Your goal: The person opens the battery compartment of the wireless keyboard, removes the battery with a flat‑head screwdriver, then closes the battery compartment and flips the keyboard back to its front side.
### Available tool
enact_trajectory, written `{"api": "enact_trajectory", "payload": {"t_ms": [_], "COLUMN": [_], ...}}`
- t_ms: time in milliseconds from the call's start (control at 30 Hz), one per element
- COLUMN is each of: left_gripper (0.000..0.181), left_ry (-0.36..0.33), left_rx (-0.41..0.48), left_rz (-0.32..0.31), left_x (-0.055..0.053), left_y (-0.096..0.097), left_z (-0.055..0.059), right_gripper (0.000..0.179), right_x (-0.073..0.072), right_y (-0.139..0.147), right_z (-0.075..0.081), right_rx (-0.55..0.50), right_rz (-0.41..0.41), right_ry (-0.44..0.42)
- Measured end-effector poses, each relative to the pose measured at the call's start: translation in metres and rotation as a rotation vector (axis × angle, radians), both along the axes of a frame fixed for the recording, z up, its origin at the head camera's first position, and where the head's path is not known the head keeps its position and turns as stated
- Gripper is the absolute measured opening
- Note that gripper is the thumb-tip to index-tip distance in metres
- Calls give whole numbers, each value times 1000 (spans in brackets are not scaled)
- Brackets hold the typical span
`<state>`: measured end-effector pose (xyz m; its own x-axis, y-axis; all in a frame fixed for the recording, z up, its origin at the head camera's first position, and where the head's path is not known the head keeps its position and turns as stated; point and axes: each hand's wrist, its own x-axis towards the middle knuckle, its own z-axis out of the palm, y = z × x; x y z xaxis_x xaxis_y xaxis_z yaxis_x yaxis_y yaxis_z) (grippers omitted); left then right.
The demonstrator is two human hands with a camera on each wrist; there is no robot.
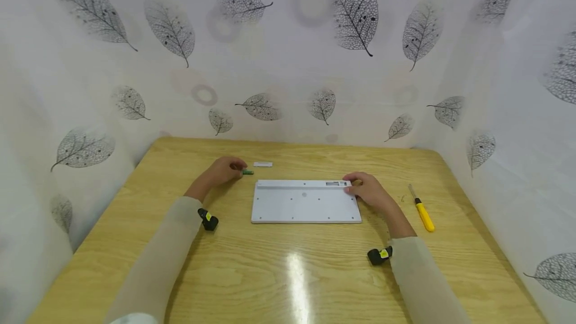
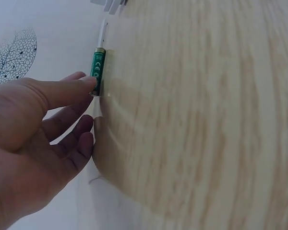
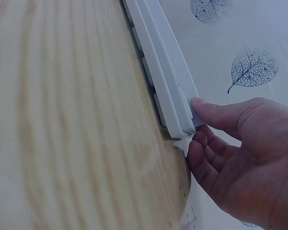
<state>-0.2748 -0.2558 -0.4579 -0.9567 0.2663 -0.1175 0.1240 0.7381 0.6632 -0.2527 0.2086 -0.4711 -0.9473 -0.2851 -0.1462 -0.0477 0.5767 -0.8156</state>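
A white keyboard (image 1: 306, 204) lies underside up in the middle of the wooden table (image 1: 288, 274), with its battery slot (image 1: 335, 183) uncovered at the far right edge. My right hand (image 1: 355, 186) pinches that far right corner, thumb on top and fingers curled at the edge (image 3: 194, 124) of the keyboard (image 3: 158, 62). A green battery (image 1: 247, 172) lies on the table left of the keyboard. My left hand (image 1: 231, 168) touches the near end of the battery (image 2: 97, 69) with one straight fingertip (image 2: 89, 84); the other fingers hang loosely.
A small white cover (image 1: 263, 164) lies just beyond the battery. A yellow-handled screwdriver (image 1: 423, 211) lies right of the keyboard. Leaf-patterned white walls (image 1: 288, 64) close in the table on three sides.
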Motion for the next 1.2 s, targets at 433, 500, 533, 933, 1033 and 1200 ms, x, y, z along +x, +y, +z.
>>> {"api": "enact_trajectory", "payload": {"t_ms": [433, 500, 533, 933, 1033, 1200], "left_gripper": [35, 34, 34, 26, 26, 27], "left_ry": [-9, -14, -22, -51, -50, -45], "left_rx": [-6, -18, -20, -72, -89, -84], "left_rz": [-31, -35, -32, -55, -55, -58], "left_x": [-24, -28, -30, -42, -44, -46], "left_y": [24, 29, 31, 42, 43, 43], "left_z": [6, 6, 6, 10, 8, 6], "right_gripper": [35, 35, 35, 35, 35, 35], "right_x": [0, 1, 1, 0, 1, 3], "right_y": [1, 0, 0, -2, -2, 0], "right_z": [-3, -3, -3, -3, -2, -1], "right_rx": [0, -6, -8, -18, -9, 1], "right_rz": [0, 1, 1, -13, -14, -16], "right_ry": [8, 7, 7, 4, 8, 12]}}
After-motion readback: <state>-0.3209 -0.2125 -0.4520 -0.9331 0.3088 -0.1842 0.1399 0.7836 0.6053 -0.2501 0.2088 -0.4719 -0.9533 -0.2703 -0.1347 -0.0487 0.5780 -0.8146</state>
